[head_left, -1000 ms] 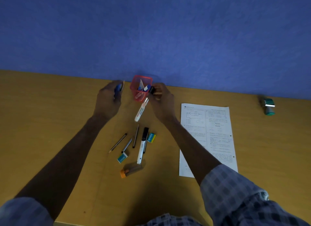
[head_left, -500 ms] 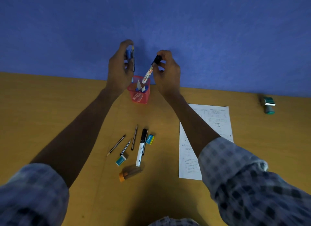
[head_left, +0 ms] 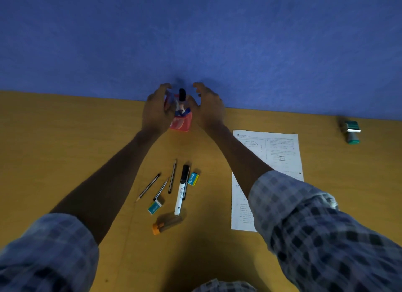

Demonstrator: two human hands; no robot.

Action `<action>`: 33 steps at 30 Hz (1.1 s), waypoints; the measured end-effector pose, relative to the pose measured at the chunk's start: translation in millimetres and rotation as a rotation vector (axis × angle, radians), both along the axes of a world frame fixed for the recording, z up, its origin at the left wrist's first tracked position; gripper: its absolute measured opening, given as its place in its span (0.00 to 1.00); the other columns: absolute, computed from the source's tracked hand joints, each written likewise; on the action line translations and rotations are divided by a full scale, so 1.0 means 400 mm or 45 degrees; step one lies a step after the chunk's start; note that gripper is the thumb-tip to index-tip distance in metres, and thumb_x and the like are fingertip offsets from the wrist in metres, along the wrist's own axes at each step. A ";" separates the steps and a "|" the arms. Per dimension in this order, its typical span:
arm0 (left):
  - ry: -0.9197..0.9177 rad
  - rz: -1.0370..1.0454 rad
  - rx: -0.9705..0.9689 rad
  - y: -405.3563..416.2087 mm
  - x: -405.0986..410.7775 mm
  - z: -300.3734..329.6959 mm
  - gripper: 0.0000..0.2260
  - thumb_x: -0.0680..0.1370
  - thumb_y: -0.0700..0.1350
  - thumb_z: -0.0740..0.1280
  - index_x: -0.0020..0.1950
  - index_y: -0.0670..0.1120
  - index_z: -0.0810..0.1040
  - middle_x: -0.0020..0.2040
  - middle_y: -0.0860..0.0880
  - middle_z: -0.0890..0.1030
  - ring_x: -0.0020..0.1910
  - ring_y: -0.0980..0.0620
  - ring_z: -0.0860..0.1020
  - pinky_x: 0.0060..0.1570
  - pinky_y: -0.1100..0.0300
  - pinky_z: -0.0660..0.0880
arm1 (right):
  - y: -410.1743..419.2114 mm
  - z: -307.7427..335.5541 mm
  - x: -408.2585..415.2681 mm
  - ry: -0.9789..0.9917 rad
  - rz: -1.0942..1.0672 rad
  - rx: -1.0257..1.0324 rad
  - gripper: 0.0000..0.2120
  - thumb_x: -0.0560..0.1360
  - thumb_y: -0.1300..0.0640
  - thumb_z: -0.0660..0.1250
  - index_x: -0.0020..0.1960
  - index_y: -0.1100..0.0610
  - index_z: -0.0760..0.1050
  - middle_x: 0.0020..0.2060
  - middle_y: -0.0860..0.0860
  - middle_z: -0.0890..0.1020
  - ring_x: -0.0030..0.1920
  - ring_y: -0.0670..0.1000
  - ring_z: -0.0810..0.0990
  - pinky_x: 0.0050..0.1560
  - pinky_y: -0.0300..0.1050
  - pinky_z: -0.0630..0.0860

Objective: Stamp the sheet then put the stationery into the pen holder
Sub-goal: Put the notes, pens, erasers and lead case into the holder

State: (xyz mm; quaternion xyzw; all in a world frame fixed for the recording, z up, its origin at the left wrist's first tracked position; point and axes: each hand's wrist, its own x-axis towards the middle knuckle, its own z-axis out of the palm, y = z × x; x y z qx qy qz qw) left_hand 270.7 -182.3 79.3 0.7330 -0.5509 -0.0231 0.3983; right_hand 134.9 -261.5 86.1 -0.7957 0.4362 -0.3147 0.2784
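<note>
I see the yellow table (head_left: 65, 161) under a blue wall (head_left: 195, 30), and I take the red pen holder (head_left: 182, 124) at the table's far edge as my landmark. The printed sheet (head_left: 280, 152) lies flat to the right of the holder and nearer me, partly under my right forearm. I cannot make out a stamp mark on it. The green stamp (head_left: 351, 131) rests on its side far to the right of the holder, well apart from the sheet — so I judge stamping done or set aside, and the filling step in hand.

My left hand (head_left: 155, 113) is against the holder's left side, fingers curled; something blue and red shows at its fingertips, but I cannot tell whether it pinches that item or steadies the holder. My right hand (head_left: 208, 109) is just right of the holder, fingers spread and loosely bent, holding nothing. A black-capped marker (head_left: 182, 95) stands upright in the holder between the two hands, among other items I cannot name.

Nearer me than the holder lie the loose pieces: a white marker (head_left: 181, 191), three pencils (head_left: 171, 178), a blue-yellow eraser (head_left: 193, 179), a teal eraser (head_left: 154, 207), and an orange-capped tube (head_left: 167, 224).

Next move, in my judgement — draw a free hand back toward this cluster, pinch one slim item cleanly off the table, and lower it upright into the crowded holder without tipping it.
</note>
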 end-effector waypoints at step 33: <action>0.174 0.261 0.882 0.265 -0.139 -0.124 0.08 0.72 0.50 0.68 0.46 0.48 0.81 0.47 0.47 0.84 0.47 0.43 0.81 0.40 0.58 0.71 | 0.299 -0.123 -0.114 0.659 0.246 0.152 0.14 0.73 0.45 0.69 0.50 0.55 0.80 0.43 0.53 0.84 0.45 0.55 0.81 0.50 0.47 0.75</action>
